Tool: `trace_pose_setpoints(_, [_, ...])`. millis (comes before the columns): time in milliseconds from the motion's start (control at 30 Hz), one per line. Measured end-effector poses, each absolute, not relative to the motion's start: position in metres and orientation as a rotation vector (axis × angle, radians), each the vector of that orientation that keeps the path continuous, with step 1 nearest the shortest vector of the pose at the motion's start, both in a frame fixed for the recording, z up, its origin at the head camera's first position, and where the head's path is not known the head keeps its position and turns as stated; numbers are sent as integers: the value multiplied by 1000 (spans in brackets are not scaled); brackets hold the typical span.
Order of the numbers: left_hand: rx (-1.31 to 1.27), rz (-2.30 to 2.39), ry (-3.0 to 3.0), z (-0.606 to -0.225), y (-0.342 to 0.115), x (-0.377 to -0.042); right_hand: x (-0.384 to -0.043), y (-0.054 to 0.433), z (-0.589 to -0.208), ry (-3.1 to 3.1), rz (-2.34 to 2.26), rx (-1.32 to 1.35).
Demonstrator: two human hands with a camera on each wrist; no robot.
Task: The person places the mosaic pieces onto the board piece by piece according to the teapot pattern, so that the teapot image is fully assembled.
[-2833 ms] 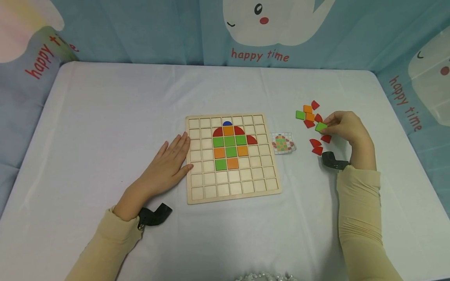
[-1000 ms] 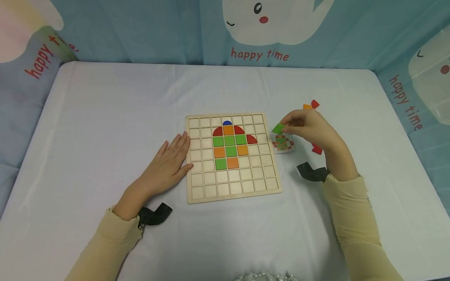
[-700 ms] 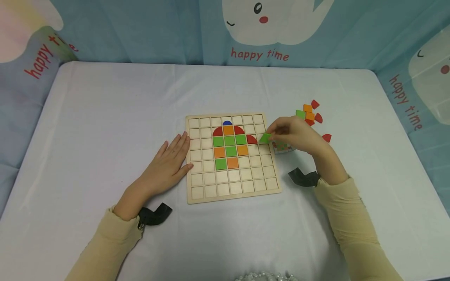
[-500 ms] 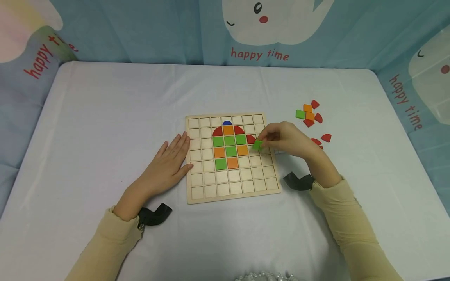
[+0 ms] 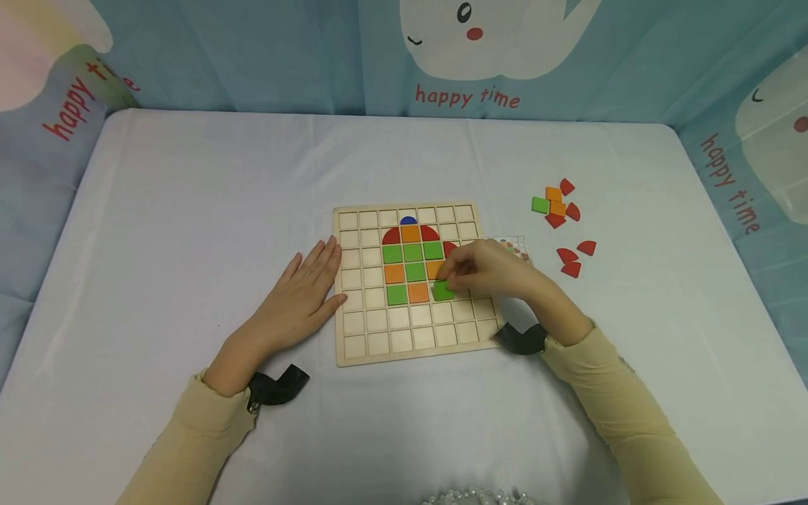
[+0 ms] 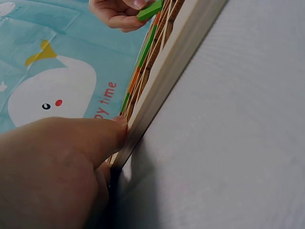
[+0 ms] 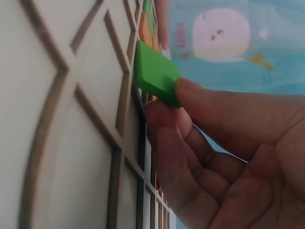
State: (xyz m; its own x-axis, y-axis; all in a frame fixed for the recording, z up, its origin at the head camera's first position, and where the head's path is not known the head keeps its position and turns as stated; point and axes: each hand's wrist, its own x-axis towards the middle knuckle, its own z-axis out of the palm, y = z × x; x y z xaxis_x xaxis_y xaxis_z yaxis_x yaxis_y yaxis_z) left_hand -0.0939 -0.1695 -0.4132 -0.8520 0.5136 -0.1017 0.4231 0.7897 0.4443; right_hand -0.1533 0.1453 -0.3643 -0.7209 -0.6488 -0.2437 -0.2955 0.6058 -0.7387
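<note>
My right hand pinches a green square tile between thumb and fingers. The tile is tilted over a cell of the wooden grid board, just right of an orange tile in the lowest filled row. My left hand lies flat with straight fingers touching the board's left edge; in the left wrist view its thumb rests against that edge. Green, orange and red pieces and a blue half-round sit in the board's cells. My right hand partly covers a red quarter-round.
A small printed pattern card lies right of the board, partly hidden by my right hand. Further right are loose pieces: a green tile, orange tiles and several red quarter-rounds. A patterned curtain stands behind the white table.
My right hand has picked the green tile from the loose pieces, carried it left past the card and brought it down over the board. The left hand has stayed put.
</note>
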Motion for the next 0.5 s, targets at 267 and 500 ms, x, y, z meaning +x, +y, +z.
trace_pose_setpoints(267, [733, 614, 2764, -414, -169, -94, -152, 143, -366, 2337, -976, -753])
trace_pose_setpoints(500, [736, 615, 2765, -414, -170, -94, -152, 142, -365, 2363, -982, -737])
